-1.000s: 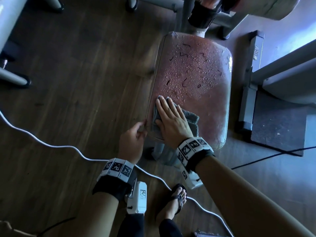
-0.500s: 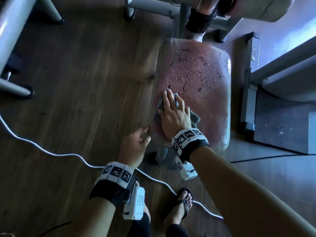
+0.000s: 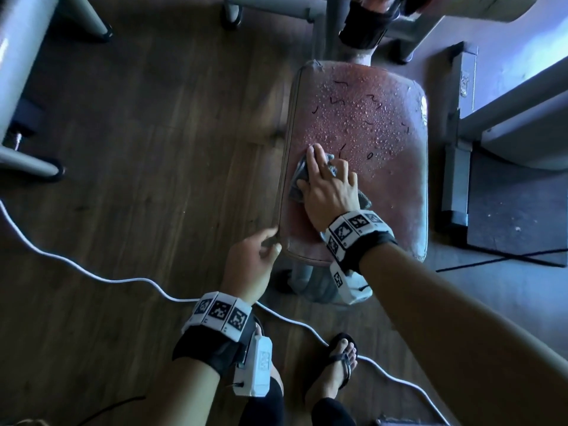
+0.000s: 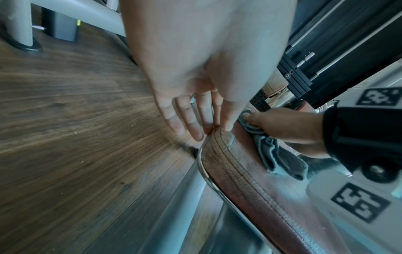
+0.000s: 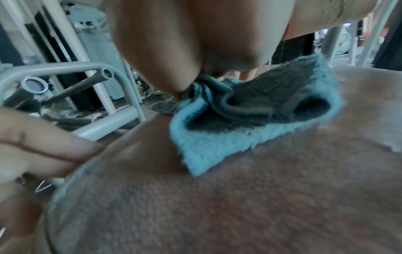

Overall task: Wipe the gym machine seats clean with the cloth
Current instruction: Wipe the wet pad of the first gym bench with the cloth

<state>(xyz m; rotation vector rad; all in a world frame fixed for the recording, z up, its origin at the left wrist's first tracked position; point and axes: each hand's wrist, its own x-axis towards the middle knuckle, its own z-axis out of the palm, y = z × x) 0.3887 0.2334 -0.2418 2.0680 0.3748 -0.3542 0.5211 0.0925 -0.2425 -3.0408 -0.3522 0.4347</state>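
Note:
The red-brown padded seat is beaded with water drops and dark squiggly marks on its far half. A grey-blue cloth lies bunched on the seat's left side. My right hand presses it down, one finger stretched forward and the others curled into the folds. The left wrist view has the right thumb on the cloth. Under the palm in the right wrist view, the cloth is scrunched up. My left hand touches the seat's near left corner, thumb on top and straight fingers beside it.
A white cable runs across the wooden floor and past my sandalled foot. Grey machine legs stand at the left. A grey frame rail and a black mat lie right of the seat. The seat post rises beyond it.
My right hand has pushed the cloth away along the seat's left side, and the cloth has bunched up under it. The left hand has stayed at the near corner.

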